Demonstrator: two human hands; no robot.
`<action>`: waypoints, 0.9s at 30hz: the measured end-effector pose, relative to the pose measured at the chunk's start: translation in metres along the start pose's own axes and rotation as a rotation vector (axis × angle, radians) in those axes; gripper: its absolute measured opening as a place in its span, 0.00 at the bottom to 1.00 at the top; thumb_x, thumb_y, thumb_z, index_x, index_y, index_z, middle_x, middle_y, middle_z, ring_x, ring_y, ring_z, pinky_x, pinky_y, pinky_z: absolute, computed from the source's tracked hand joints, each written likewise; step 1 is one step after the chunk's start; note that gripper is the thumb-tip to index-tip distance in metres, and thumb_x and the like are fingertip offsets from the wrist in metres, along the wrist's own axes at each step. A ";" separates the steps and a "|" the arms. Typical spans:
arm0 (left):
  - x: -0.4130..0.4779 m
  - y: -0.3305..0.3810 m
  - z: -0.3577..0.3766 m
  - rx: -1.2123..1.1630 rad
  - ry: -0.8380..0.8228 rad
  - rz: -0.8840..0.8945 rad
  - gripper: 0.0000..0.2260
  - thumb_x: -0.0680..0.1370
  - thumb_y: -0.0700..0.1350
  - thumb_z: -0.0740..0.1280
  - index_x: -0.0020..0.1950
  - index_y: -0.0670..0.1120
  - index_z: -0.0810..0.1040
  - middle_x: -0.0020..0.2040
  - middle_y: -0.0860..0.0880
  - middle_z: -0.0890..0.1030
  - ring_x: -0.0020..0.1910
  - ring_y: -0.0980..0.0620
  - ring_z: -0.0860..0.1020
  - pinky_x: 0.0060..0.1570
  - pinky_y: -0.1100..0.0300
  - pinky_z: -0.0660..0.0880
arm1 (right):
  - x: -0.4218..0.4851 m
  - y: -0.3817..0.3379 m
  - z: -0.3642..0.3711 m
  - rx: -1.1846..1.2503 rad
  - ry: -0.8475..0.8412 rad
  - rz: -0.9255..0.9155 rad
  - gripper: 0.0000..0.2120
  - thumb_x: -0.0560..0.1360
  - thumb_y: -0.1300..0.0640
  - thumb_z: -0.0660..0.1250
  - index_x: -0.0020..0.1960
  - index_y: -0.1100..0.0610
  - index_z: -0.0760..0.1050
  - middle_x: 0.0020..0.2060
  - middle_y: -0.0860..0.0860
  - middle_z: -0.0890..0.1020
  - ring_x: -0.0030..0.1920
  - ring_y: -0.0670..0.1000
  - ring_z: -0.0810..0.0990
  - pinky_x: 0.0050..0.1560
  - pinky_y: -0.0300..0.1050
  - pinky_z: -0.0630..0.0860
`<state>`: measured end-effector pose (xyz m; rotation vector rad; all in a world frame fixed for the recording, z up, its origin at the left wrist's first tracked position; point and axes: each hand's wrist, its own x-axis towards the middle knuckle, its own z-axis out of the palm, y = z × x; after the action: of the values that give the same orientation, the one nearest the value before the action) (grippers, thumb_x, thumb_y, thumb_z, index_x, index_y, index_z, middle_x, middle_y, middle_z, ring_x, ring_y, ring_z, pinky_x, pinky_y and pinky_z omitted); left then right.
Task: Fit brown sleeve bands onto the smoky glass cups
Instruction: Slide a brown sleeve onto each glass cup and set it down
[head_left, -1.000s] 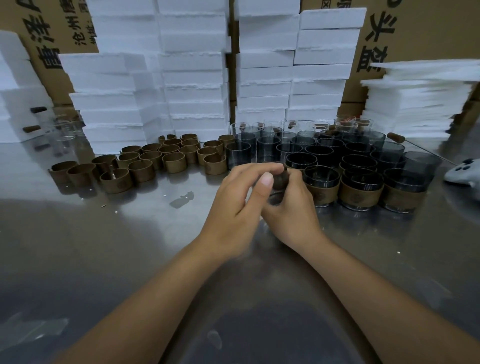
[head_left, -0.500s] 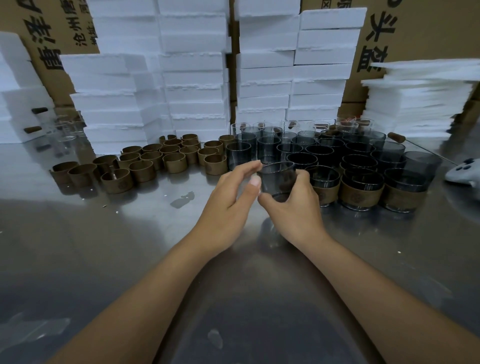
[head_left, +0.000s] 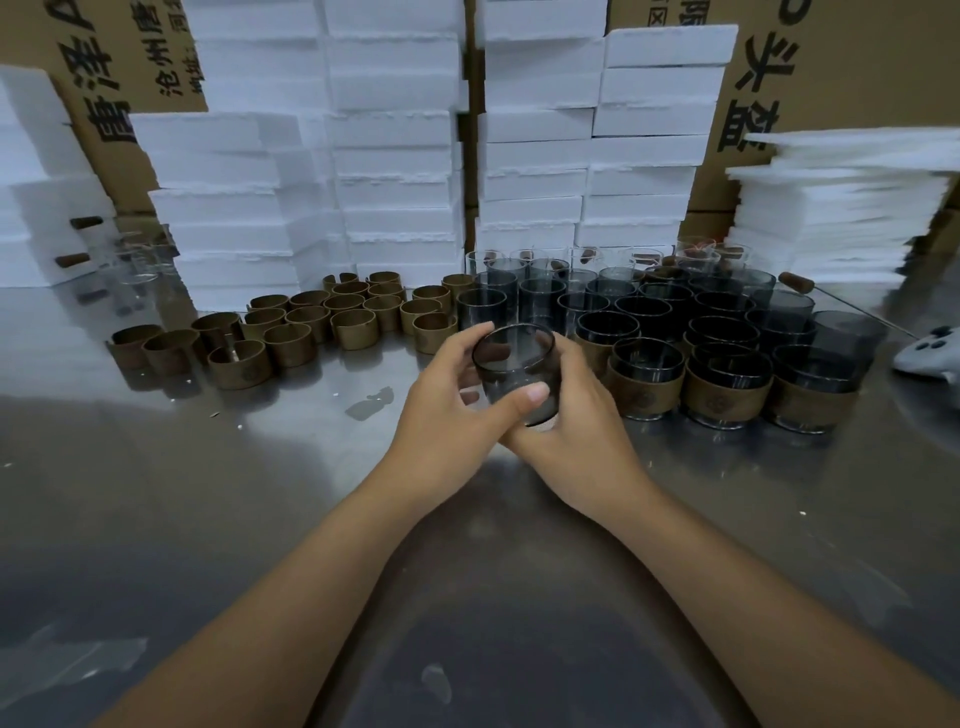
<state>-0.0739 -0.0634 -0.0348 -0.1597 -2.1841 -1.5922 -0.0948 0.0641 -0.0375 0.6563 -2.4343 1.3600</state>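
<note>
The smoky glass cup (head_left: 511, 364) is a short, straight-walled tumbler of translucent grey glass. It is darker at the rim and base, and its wall is bare, with no band on it. It is tilted so that the open mouth faces up and toward the camera, and it is held above the steel table (head_left: 218, 519), in front of the other cups.

Both hands grip it. The left hand (head_left: 447, 415) comes in from the left. Its thumb lies across the near wall low on the glass, and its fingers curl over the far left of the rim. The right hand (head_left: 584, 431) wraps the cup's right side and base. Its fingers are mostly hidden behind the glass, and the two hands touch just under the cup.

To the left, loose brown sleeve bands (head_left: 291, 332) stand on edge in a cluster on the table. To the right, a front row of banded cups (head_left: 727, 395) stands just beside the right hand. Rows of bare smoky cups (head_left: 639, 304) stand behind that row.

Stacks of white foam blocks (head_left: 395, 156) rise along the back, in front of printed cardboard cartons (head_left: 862, 78). A white device (head_left: 930, 353) lies at the right edge.
</note>
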 end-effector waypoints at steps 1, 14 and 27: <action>0.000 0.000 -0.001 0.007 0.021 -0.003 0.28 0.69 0.49 0.76 0.66 0.55 0.70 0.60 0.53 0.79 0.61 0.54 0.76 0.64 0.48 0.72 | 0.000 0.001 0.000 -0.026 -0.040 -0.006 0.41 0.68 0.50 0.74 0.75 0.52 0.57 0.67 0.47 0.73 0.66 0.50 0.72 0.63 0.53 0.72; -0.004 0.007 -0.005 0.061 0.126 0.029 0.29 0.68 0.47 0.77 0.65 0.56 0.69 0.58 0.59 0.77 0.59 0.61 0.75 0.60 0.59 0.72 | 0.013 -0.003 -0.010 0.634 0.122 0.467 0.08 0.79 0.59 0.60 0.46 0.52 0.78 0.31 0.45 0.83 0.32 0.42 0.82 0.44 0.38 0.74; -0.009 0.011 0.001 0.003 0.083 0.076 0.31 0.64 0.42 0.79 0.64 0.53 0.72 0.57 0.57 0.80 0.57 0.62 0.77 0.58 0.68 0.71 | 0.006 -0.018 -0.011 1.143 -0.011 0.641 0.12 0.81 0.55 0.59 0.56 0.60 0.77 0.46 0.55 0.83 0.43 0.51 0.81 0.52 0.45 0.76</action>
<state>-0.0619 -0.0577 -0.0292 -0.1705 -2.0926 -1.5275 -0.0909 0.0636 -0.0160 0.0163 -1.6980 3.0080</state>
